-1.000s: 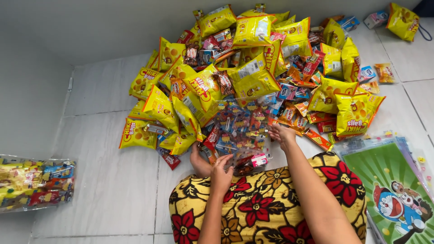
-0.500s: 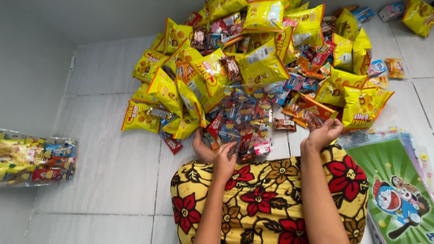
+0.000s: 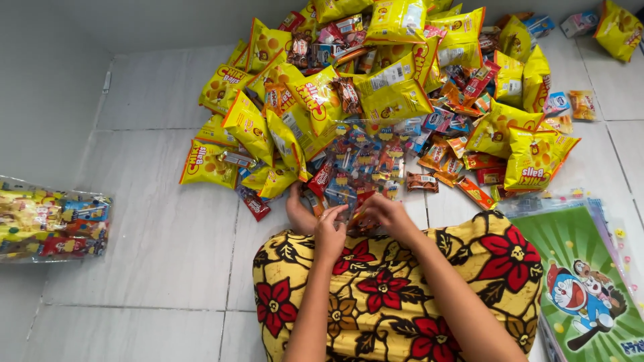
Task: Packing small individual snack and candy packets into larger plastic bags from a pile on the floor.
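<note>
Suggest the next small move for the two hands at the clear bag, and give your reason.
Probably pinch the mouth of the clear bag shut: the left hand and right hand meet at its near edge, and it looks full of small snacks.

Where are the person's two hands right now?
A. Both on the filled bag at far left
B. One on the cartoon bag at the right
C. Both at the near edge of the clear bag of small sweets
C: the left hand and right hand meet at the near edge of the clear bag of small sweets, just past the flowered lap.
</note>
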